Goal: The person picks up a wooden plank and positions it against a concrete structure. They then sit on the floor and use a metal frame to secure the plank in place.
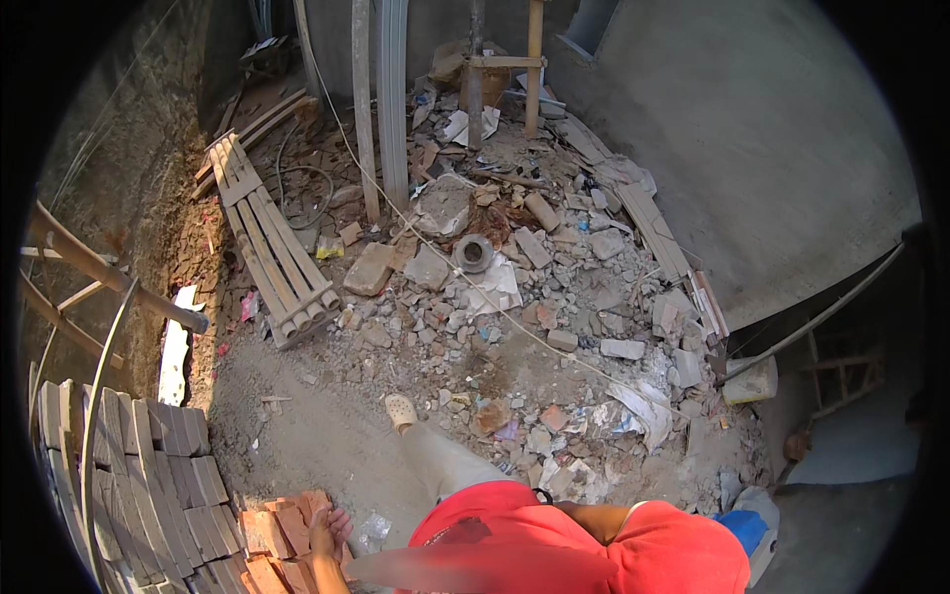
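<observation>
Orange bricks (267,533) lie beside the left hand (332,532), shirt mark (459,532) illegible.

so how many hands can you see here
1: the left hand, beside the orange bricks at the lower left. The right hand is hidden from view.

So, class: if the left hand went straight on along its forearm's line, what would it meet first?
Probably the orange-red brick just ahead of the left hand, though depth there is unclear.
</observation>
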The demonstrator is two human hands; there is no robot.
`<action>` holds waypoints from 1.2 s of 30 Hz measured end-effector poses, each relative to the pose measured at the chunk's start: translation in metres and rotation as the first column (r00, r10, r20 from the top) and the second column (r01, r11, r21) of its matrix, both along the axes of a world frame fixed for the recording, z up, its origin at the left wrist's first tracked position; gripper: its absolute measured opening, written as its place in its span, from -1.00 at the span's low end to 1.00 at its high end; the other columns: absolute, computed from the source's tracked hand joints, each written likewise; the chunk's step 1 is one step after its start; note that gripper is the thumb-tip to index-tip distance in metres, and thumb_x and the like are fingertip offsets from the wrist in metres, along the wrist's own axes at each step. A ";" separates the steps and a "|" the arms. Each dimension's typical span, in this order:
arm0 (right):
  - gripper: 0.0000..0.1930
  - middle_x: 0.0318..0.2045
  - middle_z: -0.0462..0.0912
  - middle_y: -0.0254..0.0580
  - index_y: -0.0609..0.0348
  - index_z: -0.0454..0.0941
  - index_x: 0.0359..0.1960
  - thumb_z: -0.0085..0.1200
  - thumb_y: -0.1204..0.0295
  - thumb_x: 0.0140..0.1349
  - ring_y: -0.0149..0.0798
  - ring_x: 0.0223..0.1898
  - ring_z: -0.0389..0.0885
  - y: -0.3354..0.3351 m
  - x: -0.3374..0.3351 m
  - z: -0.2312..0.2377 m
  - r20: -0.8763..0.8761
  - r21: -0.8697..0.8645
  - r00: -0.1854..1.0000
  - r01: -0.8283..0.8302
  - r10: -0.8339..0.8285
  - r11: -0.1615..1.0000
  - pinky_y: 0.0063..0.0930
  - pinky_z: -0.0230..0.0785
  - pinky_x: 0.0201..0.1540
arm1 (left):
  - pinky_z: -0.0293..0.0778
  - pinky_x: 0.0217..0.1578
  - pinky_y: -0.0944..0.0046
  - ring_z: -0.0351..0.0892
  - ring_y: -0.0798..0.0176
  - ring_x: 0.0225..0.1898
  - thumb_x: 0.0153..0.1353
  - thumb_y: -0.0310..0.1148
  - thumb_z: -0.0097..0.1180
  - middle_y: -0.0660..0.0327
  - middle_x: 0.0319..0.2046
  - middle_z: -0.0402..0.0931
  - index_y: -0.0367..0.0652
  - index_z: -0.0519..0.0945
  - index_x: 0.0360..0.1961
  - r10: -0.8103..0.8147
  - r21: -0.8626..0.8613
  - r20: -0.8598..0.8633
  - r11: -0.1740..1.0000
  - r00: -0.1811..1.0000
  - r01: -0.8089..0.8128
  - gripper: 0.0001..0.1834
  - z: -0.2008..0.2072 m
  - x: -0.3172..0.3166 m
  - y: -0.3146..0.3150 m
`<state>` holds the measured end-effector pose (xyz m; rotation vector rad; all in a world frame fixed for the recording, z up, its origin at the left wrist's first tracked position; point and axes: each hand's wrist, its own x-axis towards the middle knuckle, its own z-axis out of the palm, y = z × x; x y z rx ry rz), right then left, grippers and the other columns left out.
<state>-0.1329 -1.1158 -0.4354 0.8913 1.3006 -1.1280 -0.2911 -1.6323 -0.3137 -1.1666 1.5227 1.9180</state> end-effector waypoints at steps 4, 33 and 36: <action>0.06 0.49 0.15 0.00 0.13 0.07 0.51 -0.26 -0.50 0.22 0.04 0.47 0.16 -0.077 -0.206 -0.023 -0.178 -0.084 0.974 0.126 -0.139 0.988 0.14 0.08 0.42 | 0.61 -0.11 0.05 0.62 0.06 -0.13 0.36 -0.09 0.07 0.03 -0.07 0.55 -0.22 0.40 0.22 0.034 0.042 0.053 0.998 0.998 -0.036 -0.46 -0.072 -0.082 -0.028; -0.52 -0.22 0.71 -0.17 0.24 0.59 0.10 0.07 0.10 0.35 -0.31 -0.25 0.67 -0.422 -1.193 0.135 -0.715 0.273 0.599 -0.236 0.361 0.933 -0.39 0.51 -0.15 | 0.60 -0.25 0.12 0.65 0.17 -0.22 0.39 -0.24 0.00 0.14 -0.12 0.61 -0.08 0.52 0.08 -0.032 -0.051 0.196 0.998 0.980 0.043 -0.69 0.005 -0.916 -0.351; -0.57 -0.17 0.68 -0.14 0.17 0.56 0.11 0.02 0.15 0.37 -0.17 -0.25 0.69 -0.409 -1.171 0.126 -0.414 0.252 0.884 -0.115 0.215 0.961 -0.22 0.58 -0.18 | 0.59 -0.27 0.15 0.64 0.19 -0.22 0.38 -0.26 0.04 0.14 -0.14 0.61 -0.07 0.53 0.08 -0.059 -0.047 0.238 0.996 0.970 0.072 -0.70 0.031 -0.977 -0.359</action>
